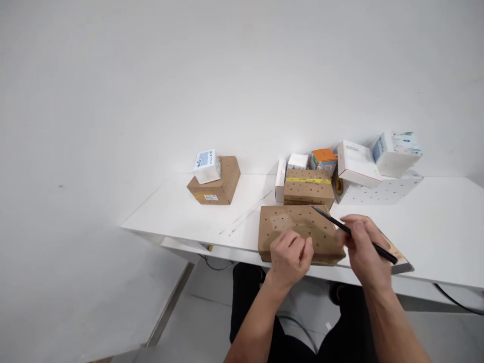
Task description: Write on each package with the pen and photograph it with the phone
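Observation:
A brown cardboard box (pixel 298 222), dotted with small dark holes or marks, lies near the table's front edge. My left hand (pixel 290 256) is closed in a fist at its front side, and nothing shows in the fingers. Above the box's right end, my right hand (pixel 365 247) is closed around a slim black pointed tool (pixel 333 220). Its thin tip points up and left over the box's far edge, while the thicker end sticks out behind the hand. I cannot tell if the tip touches the box. A flat printed piece (pixel 401 259) lies partly under my right hand.
Behind stands a brown box (pixel 308 190) with yellow tape, beside an orange-topped box (pixel 324 156) and white cartons (pixel 357 164). A dotted white box (pixel 381 190) supports some of these. Farther left, a small white box (pixel 206 166) sits on another brown box (pixel 229 179) by the wall.

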Demonstrator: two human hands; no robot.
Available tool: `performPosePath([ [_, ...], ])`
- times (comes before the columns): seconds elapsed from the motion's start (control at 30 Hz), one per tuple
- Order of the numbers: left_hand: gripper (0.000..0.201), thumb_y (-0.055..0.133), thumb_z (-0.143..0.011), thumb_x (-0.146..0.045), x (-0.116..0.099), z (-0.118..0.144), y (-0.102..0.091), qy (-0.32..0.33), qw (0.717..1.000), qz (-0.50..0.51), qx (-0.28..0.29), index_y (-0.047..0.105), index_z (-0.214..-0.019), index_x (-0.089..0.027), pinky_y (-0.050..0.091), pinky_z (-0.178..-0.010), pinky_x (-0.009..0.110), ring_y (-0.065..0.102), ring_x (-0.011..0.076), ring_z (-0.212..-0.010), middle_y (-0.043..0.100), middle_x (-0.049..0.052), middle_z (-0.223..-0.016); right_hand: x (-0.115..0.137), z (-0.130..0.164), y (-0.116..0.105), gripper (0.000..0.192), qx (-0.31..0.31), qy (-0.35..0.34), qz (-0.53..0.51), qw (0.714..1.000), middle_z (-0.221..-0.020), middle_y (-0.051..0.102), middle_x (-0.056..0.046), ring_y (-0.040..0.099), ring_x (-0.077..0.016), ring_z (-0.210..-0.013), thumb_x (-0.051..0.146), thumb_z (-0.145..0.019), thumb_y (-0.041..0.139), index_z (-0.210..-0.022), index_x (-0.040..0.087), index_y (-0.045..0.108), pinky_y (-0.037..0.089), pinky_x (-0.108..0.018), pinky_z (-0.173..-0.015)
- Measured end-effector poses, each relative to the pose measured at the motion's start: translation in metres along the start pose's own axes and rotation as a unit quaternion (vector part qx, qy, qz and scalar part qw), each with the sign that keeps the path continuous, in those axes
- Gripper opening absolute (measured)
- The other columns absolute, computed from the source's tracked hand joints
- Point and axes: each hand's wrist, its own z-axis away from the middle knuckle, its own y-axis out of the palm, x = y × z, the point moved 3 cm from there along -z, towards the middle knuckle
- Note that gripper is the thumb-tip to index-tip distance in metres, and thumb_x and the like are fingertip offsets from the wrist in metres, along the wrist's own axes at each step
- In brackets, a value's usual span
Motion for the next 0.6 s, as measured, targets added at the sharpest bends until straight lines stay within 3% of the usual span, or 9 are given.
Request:
performPosePath([
  [0.1,0.028,0.052,-0.087,-0.018,0.004,-0.001,0.009,-0.009,0.998,-0.060,0.021,0.054,-0.060,-0.018,0.037,-0.058,0.028,0.050,0.0137,-0.062,0.054,0.002,-0.062,-0.007,-0.015,0.014,0.036,0.061,0.049,-0.032,0.996,-0.076,0.067,-0.003,0.063,-0.0186,-0.071,0.051,-0.085,0.052,-0.103,0.021,0.062,0.050,-0.033,-0.067],
  [0.23,0.024,0.054,-0.086,-0.020,0.005,0.000,0.014,-0.023,0.995,-0.096,0.035,0.055,-0.062,-0.019,0.036,-0.057,0.029,0.051,0.0145,-0.064,0.055,0.003,-0.065,-0.011,-0.032,0.023,0.025,0.063,0.050,0.054,0.995,-0.058,0.058,0.003,0.054,-0.0131,-0.053,0.044,-0.074,0.068,-0.078,0.021,0.059,0.044,-0.025,-0.053],
  [0.33,0.024,0.055,-0.085,-0.021,0.004,0.001,0.016,-0.018,0.993,-0.112,0.028,0.054,-0.062,-0.019,0.034,-0.056,0.030,0.051,0.0144,-0.062,0.054,0.002,-0.065,-0.019,-0.035,0.024,0.024,0.051,0.061,0.054,0.995,-0.049,0.050,0.007,0.045,-0.0099,-0.045,0.042,-0.079,0.063,-0.071,0.022,0.051,0.038,-0.022,-0.046],
  [0.5,0.027,0.055,-0.085,-0.022,0.002,0.003,0.019,0.006,0.991,-0.136,0.001,0.052,-0.059,-0.019,0.031,-0.053,0.031,0.049,0.0140,-0.058,0.050,0.001,-0.059,-0.034,-0.035,0.025,0.025,0.080,0.106,0.015,0.991,-0.072,0.067,-0.002,0.062,-0.0161,-0.064,0.042,-0.084,0.054,-0.094,0.020,0.062,0.052,-0.029,-0.062],
  [0.6,0.028,0.056,-0.084,-0.021,0.002,0.003,0.020,0.013,0.990,-0.140,-0.008,0.050,-0.057,-0.019,0.029,-0.052,0.031,0.047,0.0133,-0.056,0.048,0.000,-0.057,-0.033,-0.033,0.025,0.025,0.101,0.081,0.064,0.990,-0.070,0.067,-0.002,0.061,-0.0156,-0.061,0.043,-0.082,0.059,-0.085,0.020,0.064,0.051,-0.028,-0.060],
])
